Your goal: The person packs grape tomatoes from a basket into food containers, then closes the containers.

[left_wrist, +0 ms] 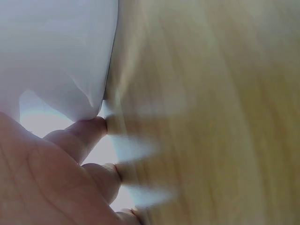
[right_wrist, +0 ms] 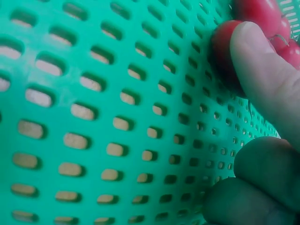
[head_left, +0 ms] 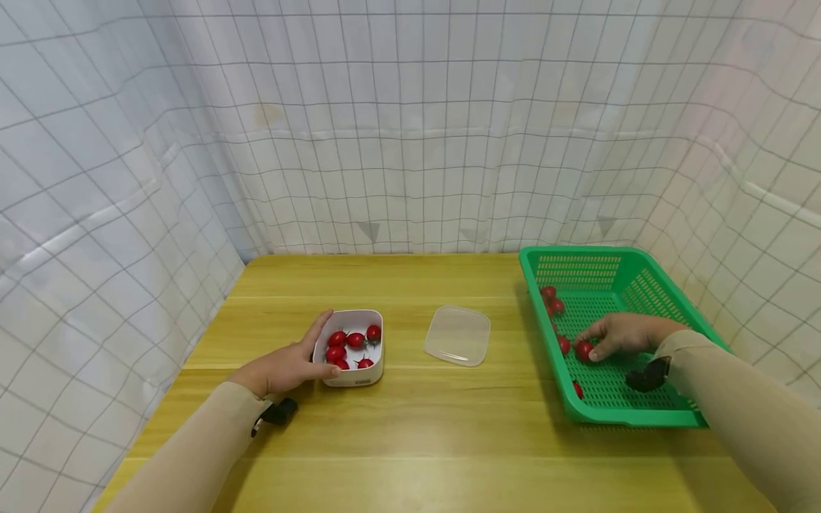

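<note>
At the left of the head view, my left hand (head_left: 285,365) holds a small white plastic box (head_left: 367,375) by its left side, thumb at the front wall and fingers toward the back corner. In the left wrist view a fingertip (left_wrist: 96,125) meets the box's white wall (left_wrist: 56,51). Several cherry tomatoes (head_left: 336,353) lie inside the box. Over at the right, my right hand (head_left: 625,335) reaches into a green basket (head_left: 558,370) and pinches a cherry tomato (head_left: 583,350). The right wrist view shows the thumb (right_wrist: 255,51) on this tomato, close to the perforated green plastic.
A clear, rounded-square lid (head_left: 457,335) lies flat on the wooden table (head_left: 442,434) between box and basket. Other cherry tomatoes (head_left: 550,301) lie along the basket's left wall. White checked curtains (head_left: 410,142) enclose the table at the back and sides.
</note>
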`<state>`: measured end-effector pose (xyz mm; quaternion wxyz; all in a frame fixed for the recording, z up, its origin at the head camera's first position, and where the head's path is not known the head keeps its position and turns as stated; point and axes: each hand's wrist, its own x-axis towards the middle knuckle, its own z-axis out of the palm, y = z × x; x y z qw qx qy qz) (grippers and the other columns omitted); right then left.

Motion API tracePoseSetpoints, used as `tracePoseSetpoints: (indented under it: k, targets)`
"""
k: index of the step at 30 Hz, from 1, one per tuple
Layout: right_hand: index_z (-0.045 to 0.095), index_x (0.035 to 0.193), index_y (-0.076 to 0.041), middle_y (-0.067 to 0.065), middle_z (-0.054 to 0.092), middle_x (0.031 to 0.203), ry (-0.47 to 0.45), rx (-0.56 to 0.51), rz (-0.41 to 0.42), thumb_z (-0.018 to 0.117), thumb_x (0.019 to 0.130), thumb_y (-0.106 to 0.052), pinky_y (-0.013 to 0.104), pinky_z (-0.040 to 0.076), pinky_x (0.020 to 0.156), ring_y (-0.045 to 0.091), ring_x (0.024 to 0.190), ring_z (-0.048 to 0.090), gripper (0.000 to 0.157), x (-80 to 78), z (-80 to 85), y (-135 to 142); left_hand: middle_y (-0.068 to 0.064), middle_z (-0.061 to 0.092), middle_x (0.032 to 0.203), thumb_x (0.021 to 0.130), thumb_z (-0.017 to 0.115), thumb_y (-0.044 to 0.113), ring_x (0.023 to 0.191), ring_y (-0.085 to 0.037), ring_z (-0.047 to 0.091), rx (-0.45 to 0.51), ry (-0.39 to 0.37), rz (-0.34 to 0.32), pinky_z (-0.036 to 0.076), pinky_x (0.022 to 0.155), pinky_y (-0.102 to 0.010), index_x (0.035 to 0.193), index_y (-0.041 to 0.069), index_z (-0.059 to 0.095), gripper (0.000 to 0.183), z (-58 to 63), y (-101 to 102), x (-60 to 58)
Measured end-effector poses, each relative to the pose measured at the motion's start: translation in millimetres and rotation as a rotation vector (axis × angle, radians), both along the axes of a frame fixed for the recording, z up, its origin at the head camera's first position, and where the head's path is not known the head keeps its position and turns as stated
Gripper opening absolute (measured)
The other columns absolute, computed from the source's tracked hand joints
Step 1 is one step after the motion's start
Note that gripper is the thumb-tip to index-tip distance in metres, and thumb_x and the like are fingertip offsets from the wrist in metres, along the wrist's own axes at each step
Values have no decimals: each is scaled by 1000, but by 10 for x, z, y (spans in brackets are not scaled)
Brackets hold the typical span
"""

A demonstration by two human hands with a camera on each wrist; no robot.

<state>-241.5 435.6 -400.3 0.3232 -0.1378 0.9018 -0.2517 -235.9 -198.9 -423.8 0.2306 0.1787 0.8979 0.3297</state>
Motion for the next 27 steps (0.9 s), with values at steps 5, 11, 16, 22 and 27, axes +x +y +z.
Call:
tracePoseSetpoints:
  k: [5,11,16,22,27]
  targets:
    - [61,144,5,27,61,145,-18,-17,-7,76,97,-23,68,40,114,59,143,41,57,-11,-12,-7,-38,22,167,94,70,55,149,-59,35,-1,3,1,29,119,-74,168,25,-16,118,-6,-8,0]
    - [61,143,5,28,61,145,-27,-31,-11,76,97,-23,70,39,114,61,144,40,57,3,-2,-26,-37,21,168,93,70,56,150,-60,32,0,2,7,28,119,-75,169,26,-15,118,-5,-14,0]
    - [61,143,6,28,61,145,-37,-44,-12,76,97,-22,70,37,115,61,144,39,56,7,6,-37,-38,21,167,93,70,56,150,-60,32,-6,6,5,29,118,-75,168,26,-15,118,-6,-11,2]
    - [60,143,7,28,61,145,-39,-50,-10,76,97,-23,70,37,115,61,144,38,57,9,11,-39,-38,21,167,93,70,56,150,-60,33,-8,6,6,29,118,-75,169,26,-15,117,-4,-10,7]
    - [60,143,7,29,59,147,-40,-48,-7,76,97,-23,71,36,115,62,145,37,57,8,13,-30,-38,18,168,94,69,57,151,-61,28,-11,7,6,27,119,-76,168,26,-16,117,3,-8,5]
